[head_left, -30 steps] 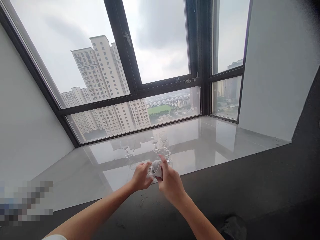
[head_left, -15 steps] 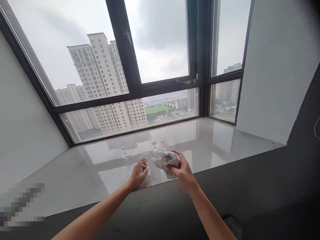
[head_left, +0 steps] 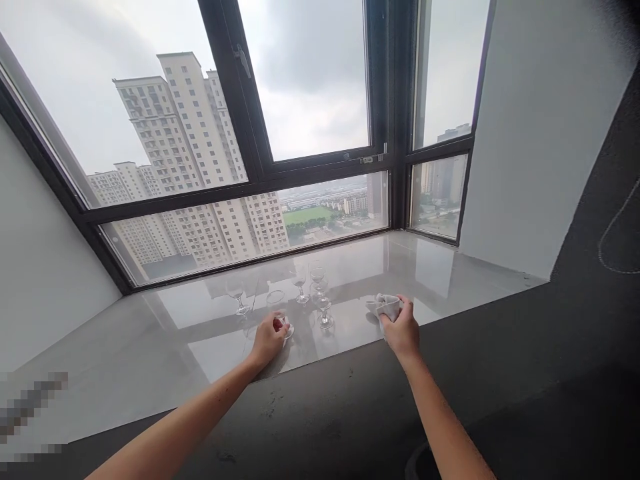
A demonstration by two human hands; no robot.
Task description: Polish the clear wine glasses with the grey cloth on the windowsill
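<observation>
My left hand is closed around the lower part of a clear stemmed glass, just above the glossy sill; whether its foot touches the surface I cannot tell. In my right hand is a crumpled pale grey cloth, held off to the right near the sill's front edge. Between the hands a stemmed glass stands upright. Behind it are two more, one glass and another glass. Left of my left hand stands a further stemmed glass.
The shiny grey windowsill ends in a straight front edge above a dark wall. Dark window frames rise behind the glasses. A pale side wall stands at the right, with a thin cord hanging beyond it.
My right hand and the cloth have moved right, away from the left hand. The front glass, earlier hidden behind the cloth, now shows. The whole view has shifted slightly.
</observation>
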